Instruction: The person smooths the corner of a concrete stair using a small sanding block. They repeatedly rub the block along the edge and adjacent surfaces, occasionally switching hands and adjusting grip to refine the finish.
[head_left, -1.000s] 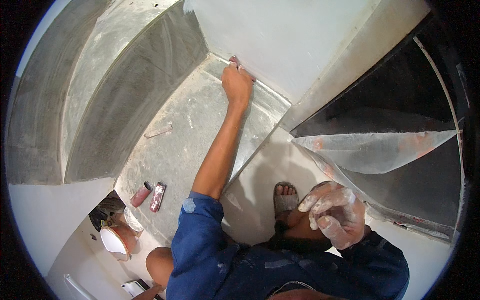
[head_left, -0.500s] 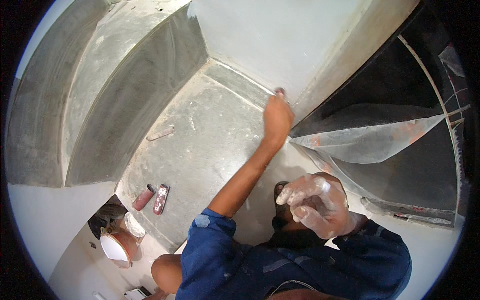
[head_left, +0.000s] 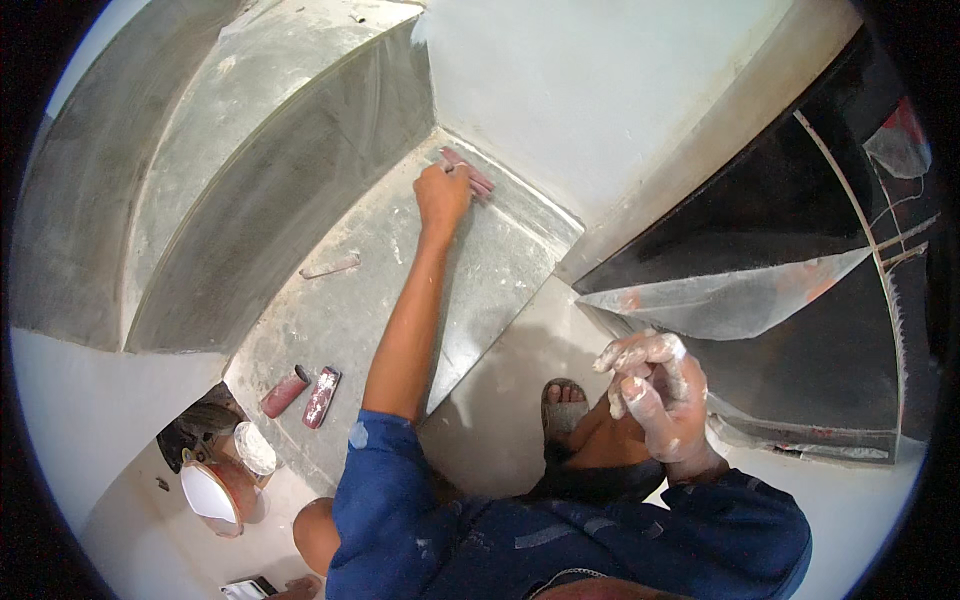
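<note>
Left hand (head_left: 440, 195): arm extended well forward, fingers closed around a maroon sandpaper piece (head_left: 477, 182), thumb and exact finger contact partly hidden. Sandpaper sits at the far end of the grey slab (head_left: 400, 310), projecting from the fingers toward the right, near the foot of the white wall (head_left: 560, 90); whether it bears on the slab cannot be told. Right hand (head_left: 665, 395): raised in front of the body, nearer than the left and to its right, palm and fingers coated with white powder; fingers loosely curled toward the thumb, nothing seen between them. Left of the left hand, a curved grey side panel (head_left: 290, 170) rises from the slab edge. Back toward the body from that hand, and to its left, a narrow pale strip (head_left: 330, 266) lies on the slab; nearer still, a maroon roll (head_left: 285, 393) and a white-smeared maroon block (head_left: 321, 398) lie side by side. Beyond these, farther left and below slab level, an orange-brown bucket (head_left: 242, 484) with a white interior stands near a white-coated round object (head_left: 255, 447). Just below the right hand and to its left, a sandaled foot (head_left: 564, 405); past the same hand, ahead and rightward, translucent plastic sheeting (head_left: 730, 298) hangs against a black surface (head_left: 770, 215).
</note>
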